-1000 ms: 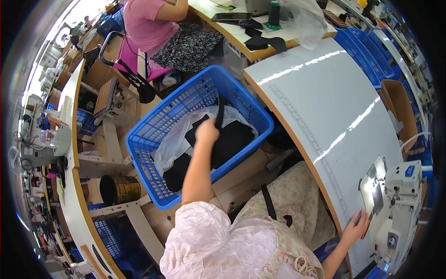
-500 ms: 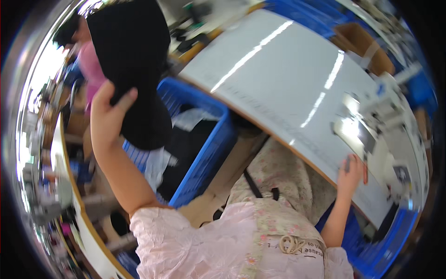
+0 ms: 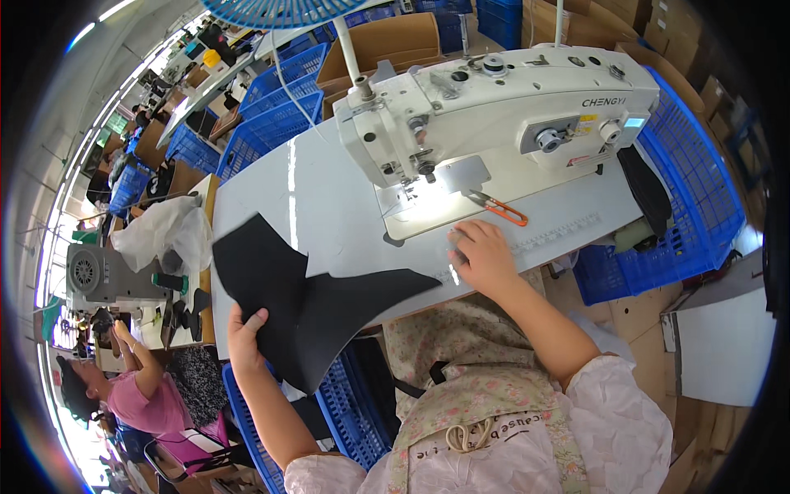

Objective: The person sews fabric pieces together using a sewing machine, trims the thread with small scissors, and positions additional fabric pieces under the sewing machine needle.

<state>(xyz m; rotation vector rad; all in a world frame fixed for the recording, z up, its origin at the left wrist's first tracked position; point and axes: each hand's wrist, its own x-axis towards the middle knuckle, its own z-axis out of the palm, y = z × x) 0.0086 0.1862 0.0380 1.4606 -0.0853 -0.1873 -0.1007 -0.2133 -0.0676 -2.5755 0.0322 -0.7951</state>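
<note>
My left hand [image 3: 244, 335] grips a black fabric piece [image 3: 304, 296] by its lower left edge and holds it over the near edge of the white sewing table [image 3: 329, 214]. The piece spreads to the right, its point reaching toward my right hand [image 3: 484, 257]. That hand rests flat on the table with fingers apart, just in front of the white sewing machine [image 3: 494, 107] and its lit needle plate [image 3: 428, 210]. An orange-handled thread snip [image 3: 500, 211] lies beside the plate.
A blue basket [image 3: 329, 412] stands under the table by my knees, and another blue basket [image 3: 683, 222] hangs at the table's right end. A white plastic bag [image 3: 164, 230] lies at the left. Another person in a pink top [image 3: 148, 395] sits at the lower left.
My left hand has lifted the black piece out of the blue basket and brought it up to the table. The view has swung to the sewing machine; my right hand stays on the table.
</note>
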